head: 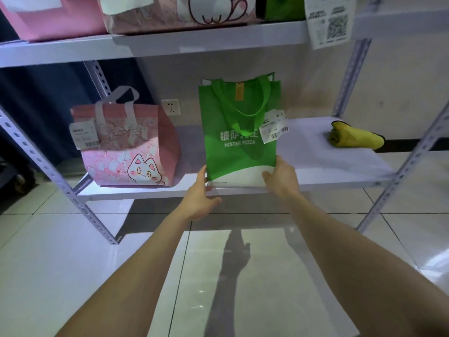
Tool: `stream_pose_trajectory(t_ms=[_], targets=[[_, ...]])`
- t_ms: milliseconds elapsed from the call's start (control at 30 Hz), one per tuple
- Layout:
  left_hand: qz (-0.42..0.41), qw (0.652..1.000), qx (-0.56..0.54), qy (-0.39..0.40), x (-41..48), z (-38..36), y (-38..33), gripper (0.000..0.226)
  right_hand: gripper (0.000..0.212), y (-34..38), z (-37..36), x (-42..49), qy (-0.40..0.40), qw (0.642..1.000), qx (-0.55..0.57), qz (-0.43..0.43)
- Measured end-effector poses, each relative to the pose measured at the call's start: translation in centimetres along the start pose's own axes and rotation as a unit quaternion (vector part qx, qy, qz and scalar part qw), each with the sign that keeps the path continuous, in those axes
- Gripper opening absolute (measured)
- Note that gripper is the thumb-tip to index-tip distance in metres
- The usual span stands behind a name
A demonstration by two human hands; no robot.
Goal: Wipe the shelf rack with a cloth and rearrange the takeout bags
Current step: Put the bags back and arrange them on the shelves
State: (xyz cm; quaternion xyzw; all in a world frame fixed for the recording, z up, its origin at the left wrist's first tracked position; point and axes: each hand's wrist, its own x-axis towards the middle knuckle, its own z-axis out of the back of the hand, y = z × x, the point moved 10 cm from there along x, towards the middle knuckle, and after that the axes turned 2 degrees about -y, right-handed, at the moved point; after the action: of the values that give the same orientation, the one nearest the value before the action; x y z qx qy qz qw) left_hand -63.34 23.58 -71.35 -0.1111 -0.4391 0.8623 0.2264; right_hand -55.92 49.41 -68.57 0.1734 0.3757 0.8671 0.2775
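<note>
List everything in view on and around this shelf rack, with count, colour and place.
shelf rack: one, pale grey metal, two shelves in view
green bag: one, green and white, upright mid lower shelf
pink cat bag: one, pink, upright, left on lower shelf
yellow cloth: one, yellow, bunched at lower shelf's right end
upper bags: three, two pink, one green, upper shelf, tops cropped
paper notice: one, white, QR code, hangs off upper shelf's right end
wall socket: one, white, wall between the lower bags
left hand: one, holds green bag's lower left corner
right hand: one, holds its lower right corner
</note>
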Motion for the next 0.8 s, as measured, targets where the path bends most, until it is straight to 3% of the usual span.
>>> stream_pose_trajectory(t_ms=[200,700,767,800], targets=[[0.009,1.0,-0.004,0.003,0.3,0.6,0.9,0.108,0.049,0.0,0.0,0.3,-0.007,1.0,0.002,-0.002],[0.006,0.999,-0.033,0.04,0.9,0.5,2.4,0.098,0.052,-0.8,-0.5,0.9,0.011,0.999,0.025,-0.038],[0.011,0.999,-0.029,0.036,0.8,0.9,2.5,0.094,0.057,-0.8,0.7,0.7,-0.025,0.998,0.05,-0.03],[0.016,0.999,-0.026,0.027,0.9,1.4,2.7,0.091,0.057,-0.3,2.1,0.5,-0.081,0.995,0.055,-0.005]])
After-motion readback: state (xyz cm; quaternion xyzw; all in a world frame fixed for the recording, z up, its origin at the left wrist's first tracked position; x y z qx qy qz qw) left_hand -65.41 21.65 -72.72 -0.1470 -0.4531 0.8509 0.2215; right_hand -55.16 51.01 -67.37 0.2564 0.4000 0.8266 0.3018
